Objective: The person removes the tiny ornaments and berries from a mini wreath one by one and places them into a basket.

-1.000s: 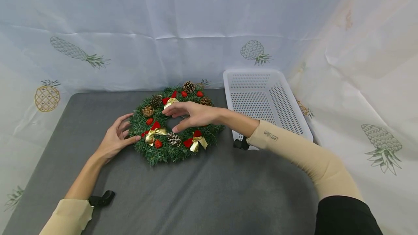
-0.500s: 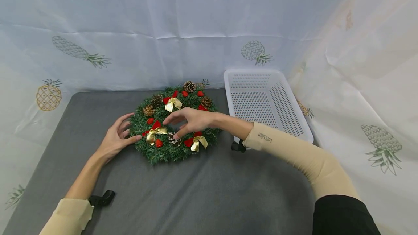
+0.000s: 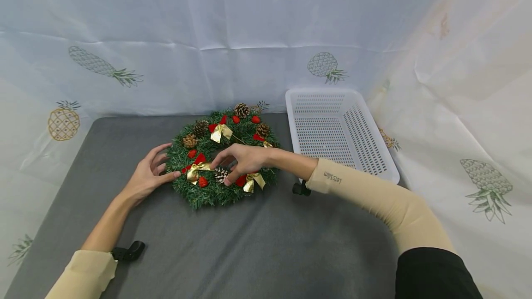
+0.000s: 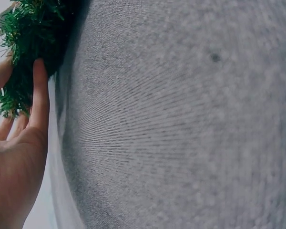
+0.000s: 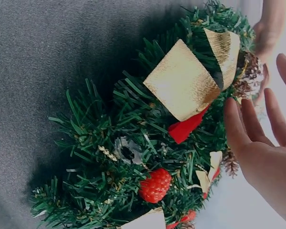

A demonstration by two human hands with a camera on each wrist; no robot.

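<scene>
A green Christmas wreath (image 3: 214, 196) with pine cones, red berries and red-and-gold bows lies on the grey tabletop. At its left edge my left hand (image 3: 145, 176) holds the greenery between thumb and fingers; in the left wrist view, fingers of the left hand (image 4: 21, 167) reach around the green tips. Over the wreath's front part my right hand (image 3: 245, 158) hovers with thumb and fingers apart, around a white-tipped pine cone (image 3: 221, 175). The right wrist view has that right hand (image 5: 267, 152) with loosely extended fingers beside the cone and a gold bow (image 5: 183, 81); contact is unclear.
A white perforated plastic basket (image 3: 293, 119) stands right of the wreath, partly behind my right forearm. Pineapple-printed white cloth (image 3: 257, 22) hangs behind the table (image 3: 249, 253) and down the sides. Black wrist straps (image 3: 129, 251) stick out at my wrists.
My right hand has come down and nearer, from over the wreath's middle opening to the white-tipped pine cone. The left hand and wreath stay nearly in place.
</scene>
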